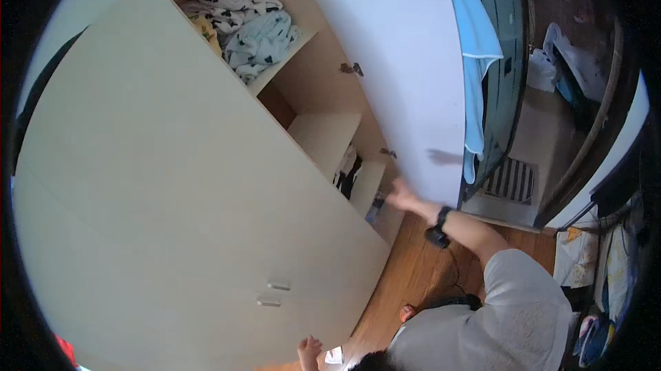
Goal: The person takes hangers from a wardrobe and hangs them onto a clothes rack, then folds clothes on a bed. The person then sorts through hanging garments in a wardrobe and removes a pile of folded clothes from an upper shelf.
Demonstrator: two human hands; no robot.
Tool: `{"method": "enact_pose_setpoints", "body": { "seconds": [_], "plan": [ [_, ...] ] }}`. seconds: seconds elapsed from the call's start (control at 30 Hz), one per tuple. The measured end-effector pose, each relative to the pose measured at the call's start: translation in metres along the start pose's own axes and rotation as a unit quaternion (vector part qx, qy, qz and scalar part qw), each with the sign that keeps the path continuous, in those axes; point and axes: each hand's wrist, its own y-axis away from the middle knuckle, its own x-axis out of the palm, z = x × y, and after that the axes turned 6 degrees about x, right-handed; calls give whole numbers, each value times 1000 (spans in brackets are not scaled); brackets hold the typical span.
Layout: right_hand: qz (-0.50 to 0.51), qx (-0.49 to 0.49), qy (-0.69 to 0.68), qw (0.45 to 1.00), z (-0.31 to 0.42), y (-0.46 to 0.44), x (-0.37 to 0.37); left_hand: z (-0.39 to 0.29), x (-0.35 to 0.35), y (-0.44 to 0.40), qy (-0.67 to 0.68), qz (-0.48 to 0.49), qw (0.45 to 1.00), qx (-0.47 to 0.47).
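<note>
A tall cream wardrobe fills the left and middle of the head view, tilted in the picture. Its white door stands swung out on the right. My right hand, slightly blurred, is held out near the lower shelves and the door's inner edge, fingers apart with nothing visible in them. A black wristband device is on that wrist. Down at the bottom edge, my left hand hangs before the wardrobe front, fingers loosely bent and empty. Spotted, fluffy cloths lie bunched on the upper shelf.
Dark and white items sit on a lower shelf. Two handles stick out from the wardrobe front. A blue towel hangs beyond the door, by a doorway with a striped mat. Wooden floor runs below.
</note>
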Motion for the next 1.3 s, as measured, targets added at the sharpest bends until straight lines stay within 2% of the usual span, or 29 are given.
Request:
{"method": "enact_pose_setpoints", "body": {
  "seconds": [0.03, 0.07, 0.13, 0.17, 0.2, 0.23, 0.27, 0.3, 0.33, 0.37, 0.4, 0.43, 0.47, 0.5, 0.53, 0.6, 0.67, 0.7, 0.77, 0.87, 0.9, 0.93, 1.0, 1.03, 1.13, 1.3],
  "plan": [
    [-174, -29, -82, 981, -23, -15, -35, 9, 0, -1, 4, 11, 1000, -3],
    [-264, 80, -186, 943, -73, -62, -40, 19, -1, -1, 9, 20, 1000, -9],
    [-449, -18, -114, 886, -148, -124, -99, 49, -8, 5, 27, 32, 999, -31],
    [-411, 23, -183, 893, -125, -101, -154, 70, -12, 14, 43, 30, 998, -46],
    [-475, -19, -151, 867, -137, -118, -175, 85, -12, 31, 64, 21, 996, -61],
    [-460, -4, -125, 879, -151, -124, -190, 94, -16, 31, 78, 38, 994, -66],
    [-426, 11, -184, 886, -154, -125, -199, 77, -6, 35, 95, 48, 992, -69],
    [-411, -68, -179, 892, -210, -170, -187, 63, 12, 52, -33, -1, 998, -53],
    [-410, -69, -216, 883, -166, -138, -182, 103, 8, 43, -44, -1, 999, -20],
    [-444, -72, -41, 892, -208, -175, -158, 90, 28, 50, -73, -30, 995, -66],
    [-343, -66, -185, 919, -209, -175, -134, 66, 43, 68, -163, -11, 986, -33],
    [-104, 14, -317, 943, -218, -192, -108, 61, 55, 76, -152, -39, 987, -39],
    [42, 102, -361, 926, -171, -161, -90, 63, 62, 82, -166, -20, 986, -21],
    [95, 67, -333, 936, -118, -123, -68, 61, 67, 92, -141, 6, 990, 1],
    [142, 36, -307, 940, -73, -84, -53, 69, 69, 98, -164, 2, 986, -42],
    [248, -107, -314, 910, 12, -30, -33, 44, 76, 140, -113, -43, 991, -58],
    [315, -267, -354, 839, 103, 35, -42, 51, 69, 174, -77, -91, 990, -81],
    [332, -373, -391, 773, 141, 65, -61, 56, 65, 188, -72, -108, 987, -94],
    [274, -491, -398, 725, 205, 129, -120, 72, 59, 206, -60, -147, 979, -124],
    [102, -667, -494, 548, 230, 153, -189, 113, 50, 230, -21, -214, 963, -163],
    [-56, -687, -491, 532, 246, 215, -212, 124, 43, 257, -3, -232, 959, -163],
    [-222, -669, -485, 518, 262, 277, -235, 133, 39, 277, 13, -247, 954, -167],
    [-110, -722, -566, 383, 287, 302, -227, 151, 41, 290, 56, -255, 946, -191],
    [-69, -732, -583, 346, 295, 310, -219, 160, 42, 297, 77, -258, 942, -200],
    [-32, -740, -602, 297, 316, 345, -198, 167, 30, 323, 105, -252, 940, -205],
    [-7, -751, -607, 261, 349, 409, -171, 189, -28, 352, 80, -259, 939, -213]
  ]
}}
